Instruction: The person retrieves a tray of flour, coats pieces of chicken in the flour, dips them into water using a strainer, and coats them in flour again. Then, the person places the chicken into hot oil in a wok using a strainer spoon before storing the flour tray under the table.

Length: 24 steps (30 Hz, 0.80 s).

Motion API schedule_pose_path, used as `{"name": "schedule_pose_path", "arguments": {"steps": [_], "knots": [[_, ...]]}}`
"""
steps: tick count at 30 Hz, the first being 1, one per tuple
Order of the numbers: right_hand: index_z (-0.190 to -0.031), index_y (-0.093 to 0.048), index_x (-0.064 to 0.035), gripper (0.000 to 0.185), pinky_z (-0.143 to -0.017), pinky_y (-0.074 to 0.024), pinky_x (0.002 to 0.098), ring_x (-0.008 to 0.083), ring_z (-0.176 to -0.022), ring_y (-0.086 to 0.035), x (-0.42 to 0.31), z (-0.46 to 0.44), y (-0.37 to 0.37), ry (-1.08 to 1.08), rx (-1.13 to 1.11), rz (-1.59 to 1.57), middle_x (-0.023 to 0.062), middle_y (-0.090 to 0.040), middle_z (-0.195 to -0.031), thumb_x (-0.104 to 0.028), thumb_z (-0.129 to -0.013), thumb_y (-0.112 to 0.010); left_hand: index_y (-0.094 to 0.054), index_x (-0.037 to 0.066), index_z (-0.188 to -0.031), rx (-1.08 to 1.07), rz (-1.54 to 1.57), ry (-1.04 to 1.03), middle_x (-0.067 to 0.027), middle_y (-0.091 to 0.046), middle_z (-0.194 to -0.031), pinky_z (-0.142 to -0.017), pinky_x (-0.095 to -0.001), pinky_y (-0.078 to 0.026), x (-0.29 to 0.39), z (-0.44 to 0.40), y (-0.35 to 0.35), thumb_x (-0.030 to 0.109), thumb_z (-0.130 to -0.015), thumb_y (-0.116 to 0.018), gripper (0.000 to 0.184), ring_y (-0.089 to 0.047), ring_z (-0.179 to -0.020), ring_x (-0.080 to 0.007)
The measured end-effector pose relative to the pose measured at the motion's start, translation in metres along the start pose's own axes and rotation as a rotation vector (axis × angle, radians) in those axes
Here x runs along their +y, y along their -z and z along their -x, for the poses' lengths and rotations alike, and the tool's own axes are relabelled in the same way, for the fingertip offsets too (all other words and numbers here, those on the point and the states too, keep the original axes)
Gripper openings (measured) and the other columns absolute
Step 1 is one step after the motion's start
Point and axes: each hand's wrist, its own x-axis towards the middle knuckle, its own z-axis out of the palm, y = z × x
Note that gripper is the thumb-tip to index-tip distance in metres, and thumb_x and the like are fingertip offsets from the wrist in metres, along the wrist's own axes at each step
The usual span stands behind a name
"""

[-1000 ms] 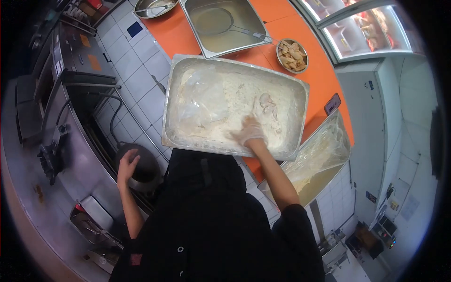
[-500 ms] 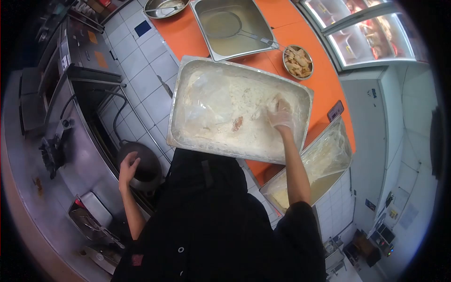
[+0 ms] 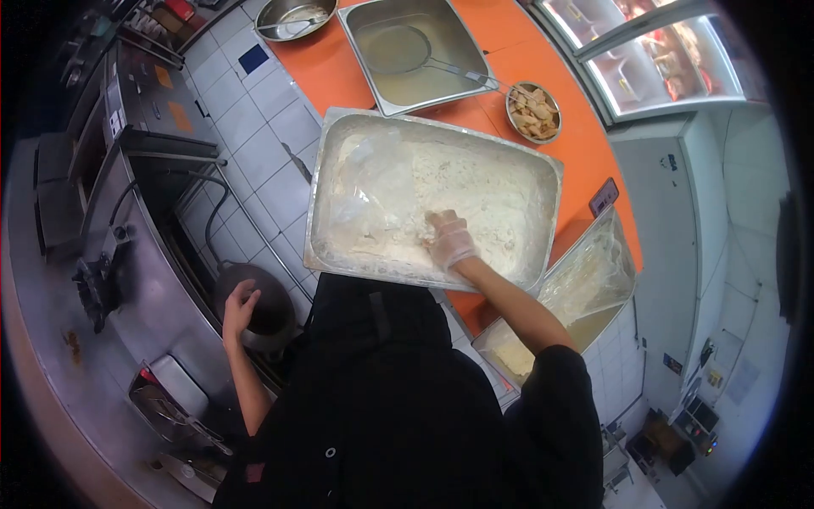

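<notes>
A large metal tray (image 3: 549,199) of white flour (image 3: 483,174) lies on the orange table, with a clear plastic bag (image 3: 373,191) on the flour at its left. My right hand (image 3: 449,239), in a clear glove, reaches down into the flour near the tray's middle. Its fingers are bent into the flour, and what they hold, if anything, is hidden. My left hand (image 3: 241,310) is bare and empty, fingers apart, above a dark round pot (image 3: 270,310) on the left.
Behind the tray stand a metal pan (image 3: 424,89) of cloudy liquid with a strainer (image 3: 403,49) and a bowl of meat pieces (image 3: 534,114). A phone (image 3: 604,195) and a plastic-lined container (image 3: 593,271) are on the right. A metal counter (image 3: 127,280) runs along the left.
My right hand has moved left from the tray's right side to its middle. The pieces seen earlier on the flour no longer show. My left hand stays near the pot.
</notes>
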Motion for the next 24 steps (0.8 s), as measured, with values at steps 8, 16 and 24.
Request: {"name": "schedule_pose_path", "arguments": {"steps": [8, 16, 24], "knots": [[-0.133, -0.057, -0.0081, 0.067, -0.103, -0.0447, 0.0403, 0.0365, -0.115, -0.06, 0.077, -0.023, 0.108, -0.277, 0.264, -0.139, 0.0245, -0.06, -0.128, -0.051, -0.083, -0.07, -0.061, 0.0, -0.127, 0.005, 0.004, 0.039, -0.0189, -0.067, -0.122, -0.095, -0.0378, -0.051, -0.009, 0.005, 0.005, 0.02, -0.09, -0.068, 0.043, -0.068, -0.107, -0.0285], [-0.14, -0.053, -0.0153, 0.075, -0.098, -0.0461, 0.0519, 0.0459, -0.12, -0.054, 0.019, -0.012, 0.043, 0.023, 0.533, 0.359, 0.0176, -0.053, -0.14, -0.05, -0.077, -0.076, -0.059, 0.0, -0.128, -0.044, -0.032, 0.042, -0.0148, -0.065, -0.122, -0.095, -0.0351, -0.049, -0.011, -0.002, 0.009, 0.018, -0.093, -0.068, 0.04, -0.065, -0.108, -0.0226], [-0.139, -0.051, -0.0168, 0.062, -0.085, -0.0522, 0.0449, 0.0398, -0.11, -0.06, 0.101, -0.048, 0.001, 0.218, 0.323, 0.223, 0.0158, -0.062, -0.122, -0.043, -0.086, -0.071, -0.06, 0.0, -0.128, -0.056, -0.011, 0.033, -0.0167, -0.066, -0.122, -0.095, -0.0367, -0.05, -0.015, -0.005, 0.003, 0.02, -0.091, -0.068, 0.042, -0.066, -0.108, -0.0257]]}}
